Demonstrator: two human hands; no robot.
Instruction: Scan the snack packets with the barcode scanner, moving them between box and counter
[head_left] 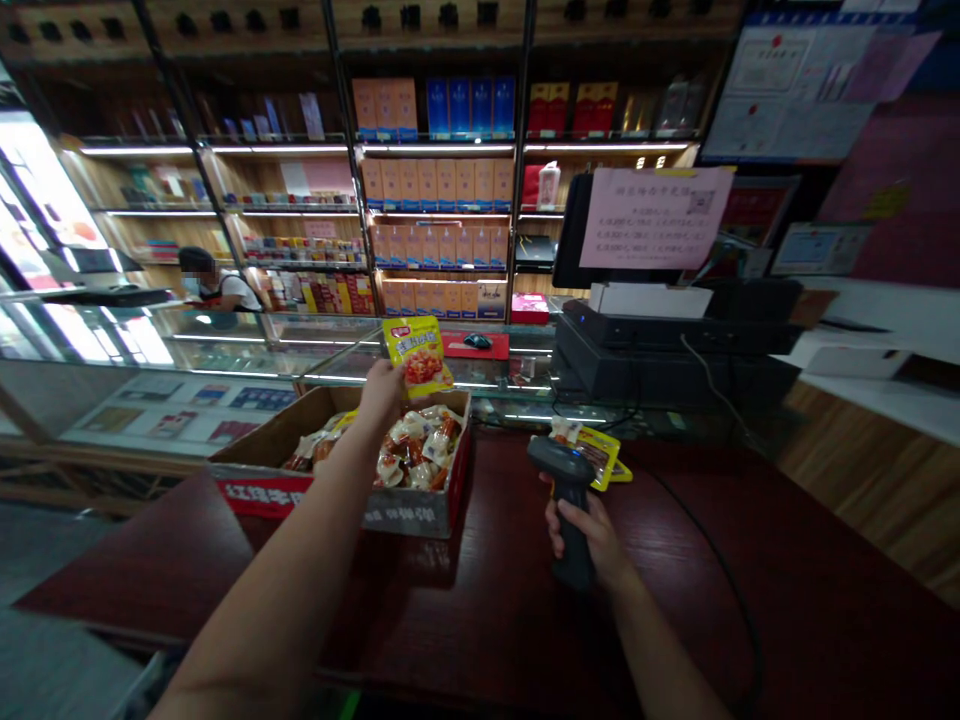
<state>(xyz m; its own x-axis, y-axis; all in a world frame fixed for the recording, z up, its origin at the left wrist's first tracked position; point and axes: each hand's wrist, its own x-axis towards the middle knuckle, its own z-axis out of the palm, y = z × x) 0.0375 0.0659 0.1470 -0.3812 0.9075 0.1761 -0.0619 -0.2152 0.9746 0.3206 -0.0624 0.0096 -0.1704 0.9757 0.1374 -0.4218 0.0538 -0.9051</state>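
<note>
My left hand (382,390) grips the lower left edge of a yellow snack packet (420,358) and holds it up over an open cardboard box (411,515). Inside the box lie several wrapped snacks (420,445) in clear and white plastic. My right hand (589,535) is wrapped round the handle of a dark barcode scanner (564,465), with a small blue light on its top. Just behind the scanner, more yellow packets (604,455) lie on the counter, partly hidden by it.
The dark red counter (502,620) carries a black cable (705,530) on the right. A monitor (574,230) bearing a pink paper notice stands on a black cash drawer (622,355). Behind a glass display case (225,365), a person (217,285) is near the stocked shelves.
</note>
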